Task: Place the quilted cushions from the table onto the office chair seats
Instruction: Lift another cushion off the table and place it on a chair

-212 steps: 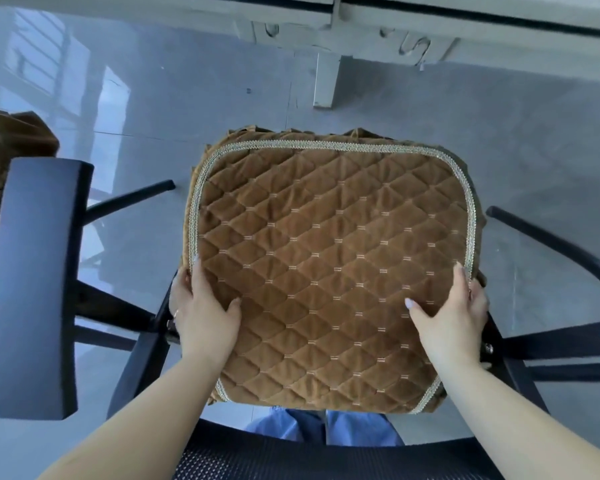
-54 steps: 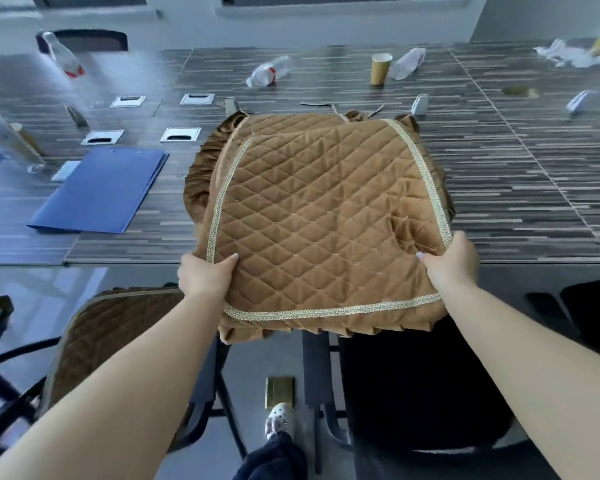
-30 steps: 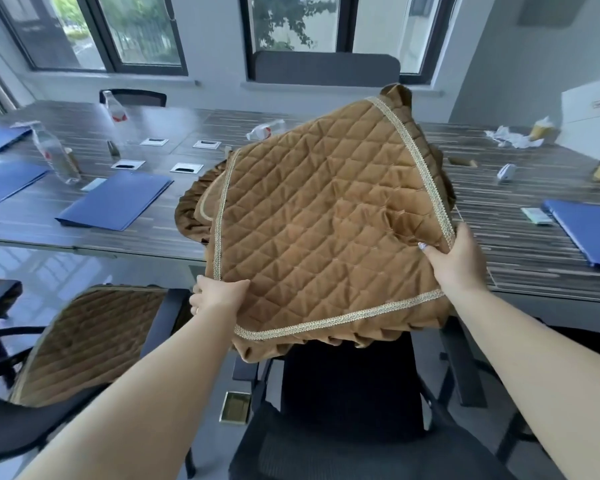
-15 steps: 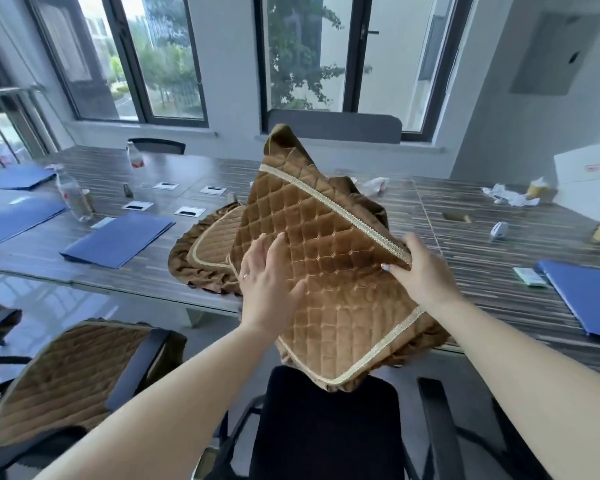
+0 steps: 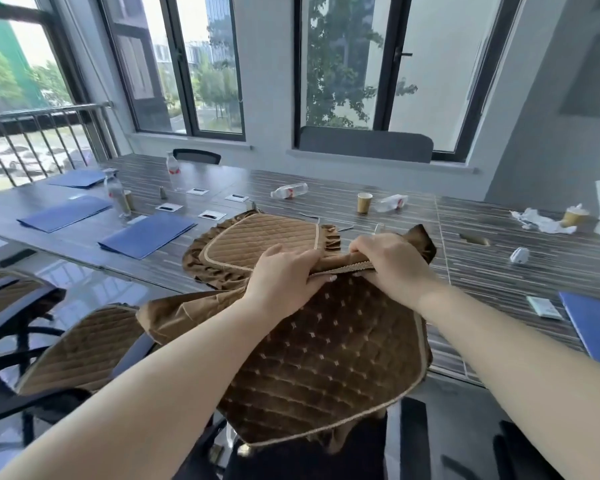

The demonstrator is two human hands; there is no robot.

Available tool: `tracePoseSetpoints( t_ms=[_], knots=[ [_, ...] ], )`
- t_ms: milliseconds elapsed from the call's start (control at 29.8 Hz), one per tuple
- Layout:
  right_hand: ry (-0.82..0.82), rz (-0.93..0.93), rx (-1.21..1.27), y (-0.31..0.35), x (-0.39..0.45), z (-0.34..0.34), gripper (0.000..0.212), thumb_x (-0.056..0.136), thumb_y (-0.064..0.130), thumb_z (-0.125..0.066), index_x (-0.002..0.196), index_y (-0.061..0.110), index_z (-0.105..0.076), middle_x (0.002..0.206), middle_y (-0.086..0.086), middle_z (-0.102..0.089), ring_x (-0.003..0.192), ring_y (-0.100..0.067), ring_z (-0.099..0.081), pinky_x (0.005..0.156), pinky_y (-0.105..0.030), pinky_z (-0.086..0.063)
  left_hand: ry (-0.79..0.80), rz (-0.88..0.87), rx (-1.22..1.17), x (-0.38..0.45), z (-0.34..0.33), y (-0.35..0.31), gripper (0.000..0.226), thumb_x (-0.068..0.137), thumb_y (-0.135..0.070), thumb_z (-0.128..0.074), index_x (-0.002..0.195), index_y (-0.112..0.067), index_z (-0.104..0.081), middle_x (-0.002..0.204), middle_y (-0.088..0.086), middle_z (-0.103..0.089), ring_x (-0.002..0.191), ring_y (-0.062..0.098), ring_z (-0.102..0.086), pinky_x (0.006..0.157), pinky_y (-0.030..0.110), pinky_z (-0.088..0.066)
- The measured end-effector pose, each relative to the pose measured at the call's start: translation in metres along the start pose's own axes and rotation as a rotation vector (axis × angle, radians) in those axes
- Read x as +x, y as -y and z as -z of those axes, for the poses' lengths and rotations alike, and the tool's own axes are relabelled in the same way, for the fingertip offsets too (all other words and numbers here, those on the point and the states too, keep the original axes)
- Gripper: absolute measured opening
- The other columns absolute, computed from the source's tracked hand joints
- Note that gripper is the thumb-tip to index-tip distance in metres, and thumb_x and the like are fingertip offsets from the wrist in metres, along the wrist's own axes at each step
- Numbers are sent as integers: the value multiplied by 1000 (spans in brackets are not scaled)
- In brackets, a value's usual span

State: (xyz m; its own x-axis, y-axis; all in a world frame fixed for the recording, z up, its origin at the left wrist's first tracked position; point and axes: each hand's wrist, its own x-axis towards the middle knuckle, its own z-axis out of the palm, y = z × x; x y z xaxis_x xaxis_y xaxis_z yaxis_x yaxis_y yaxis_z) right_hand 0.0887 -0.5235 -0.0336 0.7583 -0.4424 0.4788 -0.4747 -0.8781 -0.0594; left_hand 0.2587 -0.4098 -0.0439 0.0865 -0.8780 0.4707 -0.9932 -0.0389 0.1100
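Observation:
A brown quilted cushion (image 5: 326, 362) with a beige braid border hangs in front of me, above a black office chair (image 5: 409, 448) at the table's near edge. My left hand (image 5: 284, 271) and my right hand (image 5: 388, 259) grip its top edge side by side, fingers curled over the braid. Another quilted cushion (image 5: 257, 237) lies flat on the striped table (image 5: 499, 268) just behind my hands. At the lower left, a chair seat carries a cushion (image 5: 84, 348), and a further cushioned chair (image 5: 0, 289) shows at the left edge.
Blue folders (image 5: 146, 233), plastic bottles (image 5: 290, 190), paper cups (image 5: 364, 202), crumpled tissue (image 5: 537, 220) and a small white device (image 5: 518, 254) lie on the table. Another blue folder (image 5: 593, 323) sits at the right. Chair armrests (image 5: 18, 311) stand at the left. Windows line the far wall.
The cushion has swung down from upright to hang below my hands over the black chair. My left hand moved from its flat face to the top edge, beside my right hand.

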Motion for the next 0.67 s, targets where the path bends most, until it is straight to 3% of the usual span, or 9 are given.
tracePoseSetpoints(
  t_ms=[67,168,235,336,403,504,571,672],
  knots=[
    [-112,-29,-1,-3,-8,-5,46,70,18,-81,111,18,-60,111,-6,-63,107,-31,-57,97,-44,-41,-73,63,-66,-3,3,-4,27,91,-51,-51,80,-28,-45,81,-4,-66,85,24,-63,72,30,-35],
    [-140,-346,89,-16,-36,-19,78,74,34,-77,141,22,-38,146,-9,-38,137,-30,-32,114,-47,-27,-84,160,-130,-10,7,-3,40,88,-55,-54,65,-27,-36,62,-11,-50,70,23,-57,59,30,-33],
    [-38,-606,153,-28,-65,-37,87,77,44,-73,147,25,-26,154,-7,-24,143,-29,-21,117,-46,-22,-88,225,-199,-19,10,7,43,87,-53,-57,59,-27,-36,56,-11,-46,63,21,-50,55,31,-34],
    [42,-925,219,-37,-101,-57,99,71,57,-72,149,25,-19,154,-8,-24,142,-30,-24,115,-47,-27,-160,318,-334,-26,24,28,30,87,-44,-63,67,-23,-55,57,-9,-55,62,18,-52,60,29,-43],
    [-10,-1117,384,-43,-120,-69,110,67,56,-75,151,20,-13,154,-12,-24,141,-32,-23,114,-48,-27,-225,406,-439,-32,33,39,31,88,-36,-64,61,-24,-54,47,-12,-49,54,9,-46,53,14,-35],
    [-164,-1346,786,-43,-138,-84,128,51,61,-83,149,13,-16,149,-14,-38,136,-33,-36,112,-47,-31,-286,546,-635,-39,42,53,37,90,-39,-61,67,-10,-59,56,-10,-51,56,14,-45,57,27,-35],
    [-207,-1414,973,-39,-140,-91,113,56,57,-83,145,16,-27,139,-10,-51,124,-32,-51,105,-47,-42,-330,617,-722,-42,48,60,42,90,-44,-59,74,-5,-60,66,2,-55,62,17,-49,59,32,-37],
    [-245,-1450,1112,-36,-134,-92,100,46,64,-83,129,25,-43,122,-6,-62,106,-32,-62,91,-55,-51,-363,703,-802,-47,49,70,47,89,-49,-59,83,-2,-65,76,10,-64,70,20,-57,64,35,-46]
  ],
)
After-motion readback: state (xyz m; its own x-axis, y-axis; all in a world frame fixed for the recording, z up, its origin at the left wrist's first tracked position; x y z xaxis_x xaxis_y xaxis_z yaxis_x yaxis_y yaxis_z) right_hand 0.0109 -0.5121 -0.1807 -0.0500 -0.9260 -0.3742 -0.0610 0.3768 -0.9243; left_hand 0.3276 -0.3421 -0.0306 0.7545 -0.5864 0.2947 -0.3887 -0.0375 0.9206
